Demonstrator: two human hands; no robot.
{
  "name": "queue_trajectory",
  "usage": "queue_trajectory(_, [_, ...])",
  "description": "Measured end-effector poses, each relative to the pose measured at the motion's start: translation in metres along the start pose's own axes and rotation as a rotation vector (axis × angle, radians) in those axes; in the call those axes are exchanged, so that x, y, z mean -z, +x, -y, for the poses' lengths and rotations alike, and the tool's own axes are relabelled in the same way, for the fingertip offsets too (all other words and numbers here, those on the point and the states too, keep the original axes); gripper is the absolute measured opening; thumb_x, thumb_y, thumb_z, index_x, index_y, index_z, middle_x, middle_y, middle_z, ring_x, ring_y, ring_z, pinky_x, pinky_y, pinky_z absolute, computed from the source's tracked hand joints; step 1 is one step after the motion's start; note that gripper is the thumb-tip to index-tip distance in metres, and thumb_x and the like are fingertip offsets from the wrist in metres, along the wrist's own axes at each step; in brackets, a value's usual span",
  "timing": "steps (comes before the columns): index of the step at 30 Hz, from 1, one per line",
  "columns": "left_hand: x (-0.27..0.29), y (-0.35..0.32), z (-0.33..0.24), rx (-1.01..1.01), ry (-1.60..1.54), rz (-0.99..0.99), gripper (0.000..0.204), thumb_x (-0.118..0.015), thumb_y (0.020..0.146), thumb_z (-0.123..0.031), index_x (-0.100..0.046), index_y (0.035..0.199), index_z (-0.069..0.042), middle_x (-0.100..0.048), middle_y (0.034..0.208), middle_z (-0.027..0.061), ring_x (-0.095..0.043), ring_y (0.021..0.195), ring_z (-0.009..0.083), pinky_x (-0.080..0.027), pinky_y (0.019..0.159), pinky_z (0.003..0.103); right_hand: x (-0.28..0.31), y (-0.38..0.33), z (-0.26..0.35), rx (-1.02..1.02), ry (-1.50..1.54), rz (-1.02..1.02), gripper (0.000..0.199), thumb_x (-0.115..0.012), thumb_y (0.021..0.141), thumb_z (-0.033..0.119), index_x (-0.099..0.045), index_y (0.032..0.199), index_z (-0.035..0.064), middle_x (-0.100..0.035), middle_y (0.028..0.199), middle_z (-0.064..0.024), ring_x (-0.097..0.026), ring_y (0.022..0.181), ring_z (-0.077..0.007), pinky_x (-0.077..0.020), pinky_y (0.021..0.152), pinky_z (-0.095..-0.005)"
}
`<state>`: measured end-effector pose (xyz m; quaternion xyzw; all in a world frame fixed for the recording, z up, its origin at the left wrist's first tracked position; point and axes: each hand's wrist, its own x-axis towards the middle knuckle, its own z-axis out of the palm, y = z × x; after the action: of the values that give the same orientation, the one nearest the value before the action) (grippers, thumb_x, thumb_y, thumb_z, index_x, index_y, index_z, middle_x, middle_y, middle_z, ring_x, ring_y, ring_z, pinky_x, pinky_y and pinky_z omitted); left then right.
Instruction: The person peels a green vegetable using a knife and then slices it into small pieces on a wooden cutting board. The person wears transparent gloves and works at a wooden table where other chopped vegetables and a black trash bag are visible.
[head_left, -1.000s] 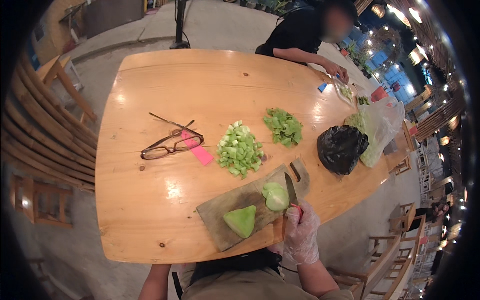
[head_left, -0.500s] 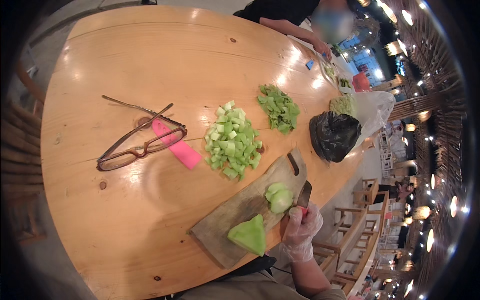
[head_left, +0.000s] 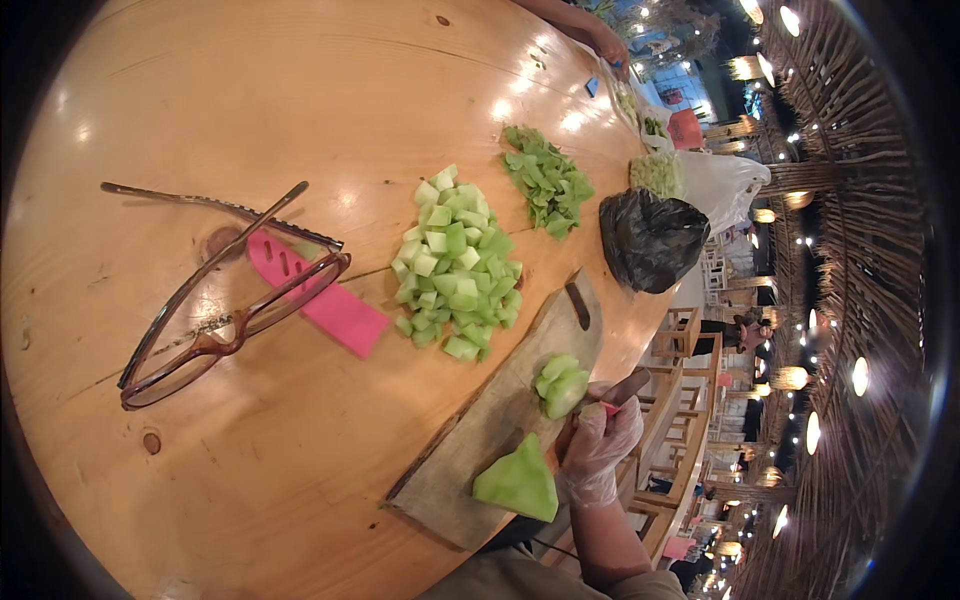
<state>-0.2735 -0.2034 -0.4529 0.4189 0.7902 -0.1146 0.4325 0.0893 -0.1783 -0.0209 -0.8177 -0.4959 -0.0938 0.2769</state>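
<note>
A gloved hand holds a knife by green melon on a cutting board.

The right hand point(head_left: 598, 452), in a thin clear glove, has its fingers curled tight around the knife point(head_left: 617, 392) handle at the board's right edge. A big green melon wedge point(head_left: 517, 483) lies at about 7 o'clock from the hand. Cut melon chunks point(head_left: 560, 385) touch the knife, at 11 o'clock from the hand. Both sit on the wooden cutting board point(head_left: 480, 440). Farther up the round wooden table point(head_left: 250, 90) is a pile of green cubes point(head_left: 455, 265), with a pink sheath point(head_left: 318, 296) and glasses point(head_left: 215, 290) at 9 o'clock from it. Farthest are green peels point(head_left: 548, 180) and a black bag point(head_left: 650, 240).
</note>
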Motion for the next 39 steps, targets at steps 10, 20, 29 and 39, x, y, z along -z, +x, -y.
queue_trajectory(10, [0.013,-0.015,0.025,-0.031,-0.043,-0.015,0.032,-0.049,0.101,-0.038,-0.061,0.101,-0.008,-0.058,0.086,0.0110,-0.058,0.092,0.0279,-0.049,0.082,0.043,-0.005,-0.003,-0.009,0.011,0.064,-0.036,0.017,-0.052,0.089,0.014,-0.060,0.094,-0.0007,-0.054,0.068,-0.0022,-0.049,0.056,-0.0086,-0.0389,0.050,-0.0251])
queue_trajectory(20, [0.056,-0.096,0.072,-0.133,-0.264,-0.093,0.033,-0.049,0.101,-0.039,-0.062,0.099,-0.009,-0.058,0.083,0.0100,-0.058,0.090,0.0269,-0.049,0.080,0.043,-0.004,0.000,-0.019,0.036,0.164,-0.033,0.018,-0.050,0.091,0.009,-0.062,0.094,-0.0041,-0.059,0.068,-0.0032,-0.050,0.057,-0.0087,-0.0418,0.054,-0.0246])
queue_trajectory(29, [0.133,-0.269,0.031,-0.796,-0.686,-0.488,0.033,-0.049,0.101,-0.040,-0.062,0.097,-0.010,-0.058,0.080,0.0091,-0.058,0.089,0.0261,-0.049,0.079,0.043,-0.003,0.001,-0.017,-0.103,0.306,-0.013,0.018,-0.066,0.089,0.015,-0.067,0.097,-0.0014,-0.064,0.074,-0.0127,-0.062,0.067,-0.0212,-0.0492,0.065,-0.0331])
queue_trajectory(39, [0.229,-0.357,-0.098,-1.495,-0.161,-0.691,0.021,-0.072,0.084,-0.011,-0.060,0.102,-0.011,-0.064,0.090,0.0108,-0.062,0.087,0.0293,-0.048,0.088,0.045,0.029,-0.011,0.012,0.042,0.313,0.139,0.022,-0.067,0.088,0.013,-0.068,0.103,-0.0032,-0.069,0.087,-0.0217,-0.068,0.078,-0.0356,-0.0525,0.071,-0.0382])
